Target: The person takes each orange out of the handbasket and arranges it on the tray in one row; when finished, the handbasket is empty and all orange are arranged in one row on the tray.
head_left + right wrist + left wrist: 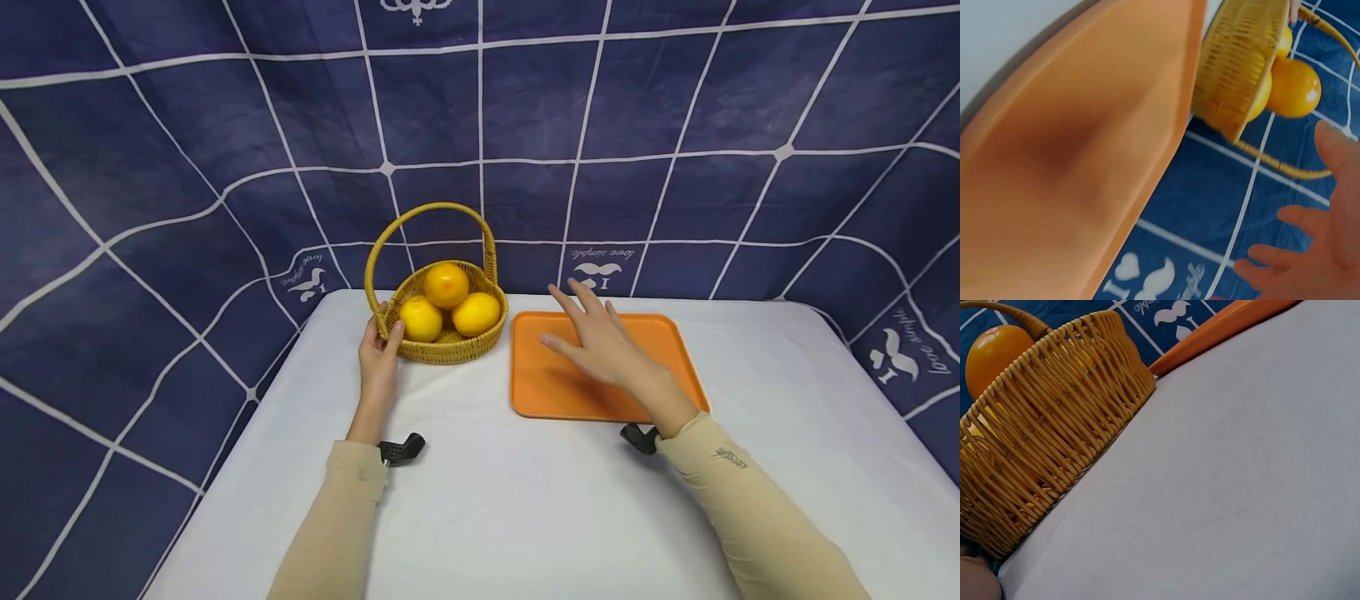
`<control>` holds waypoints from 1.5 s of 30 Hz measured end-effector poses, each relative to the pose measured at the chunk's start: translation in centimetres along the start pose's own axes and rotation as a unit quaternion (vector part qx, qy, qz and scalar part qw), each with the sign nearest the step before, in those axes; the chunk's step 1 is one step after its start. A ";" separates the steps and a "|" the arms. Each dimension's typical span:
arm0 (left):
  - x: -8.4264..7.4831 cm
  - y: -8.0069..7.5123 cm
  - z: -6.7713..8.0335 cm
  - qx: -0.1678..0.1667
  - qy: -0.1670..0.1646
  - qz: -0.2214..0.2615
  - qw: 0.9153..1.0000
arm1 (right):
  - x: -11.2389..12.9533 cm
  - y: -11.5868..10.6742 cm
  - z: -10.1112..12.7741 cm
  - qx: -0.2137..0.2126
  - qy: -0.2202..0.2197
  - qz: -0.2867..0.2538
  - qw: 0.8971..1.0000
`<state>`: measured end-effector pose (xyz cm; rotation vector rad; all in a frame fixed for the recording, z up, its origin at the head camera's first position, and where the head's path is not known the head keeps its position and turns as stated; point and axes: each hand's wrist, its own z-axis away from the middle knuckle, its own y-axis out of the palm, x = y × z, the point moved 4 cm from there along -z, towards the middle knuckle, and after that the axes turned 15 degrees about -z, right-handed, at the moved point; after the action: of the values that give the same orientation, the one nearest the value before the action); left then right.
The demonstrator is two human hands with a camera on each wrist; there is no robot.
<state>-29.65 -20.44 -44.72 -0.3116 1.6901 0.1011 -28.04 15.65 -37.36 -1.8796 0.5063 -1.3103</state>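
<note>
A yellow wicker basket (450, 354) with a tall arched handle (429, 208) stands at the back left of the white table. In it are three round yellow-orange fruits that look like oranges; the top orange (447, 285) rests above the other two. My left hand (380, 358) grips the left side of the basket near the foot of the handle, thumb in front; some of its fingers are hidden. Over the orange tray (540, 392), right of the basket, hovers my right hand (600, 337). Its fingers are spread and hold nothing, as the right wrist view also shows.
The white tablecloth (510, 508) covers the table. Behind and at the sides hangs a dark blue cloth (540, 108) with white lines. The basket's right side stands close to the tray's left edge.
</note>
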 end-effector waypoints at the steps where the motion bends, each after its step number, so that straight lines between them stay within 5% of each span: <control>1: 0.0 0.0 0.0 0.002 -0.001 -0.004 1.000 | 0.3 0.2 -0.4 0.003 -0.002 -0.006 1.000; 30: 0.8 0.0 -0.7 0.000 0.011 -0.008 1.000 | 8.3 5.2 -11.0 -0.011 -0.054 -0.138 0.989; 36: 2.6 0.1 -1.4 -0.018 0.015 -0.013 1.000 | 8.7 7.1 -13.2 -0.012 -0.023 -0.181 0.983; 45: 2.7 0.4 -1.2 -0.015 0.016 -0.019 1.000 | 8.1 8.3 -14.3 -0.011 -0.014 -0.202 0.979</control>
<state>-31.16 -20.72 -47.24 -0.3682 1.7146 0.0936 -37.05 -0.38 -36.47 -2.0884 0.1231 -1.5348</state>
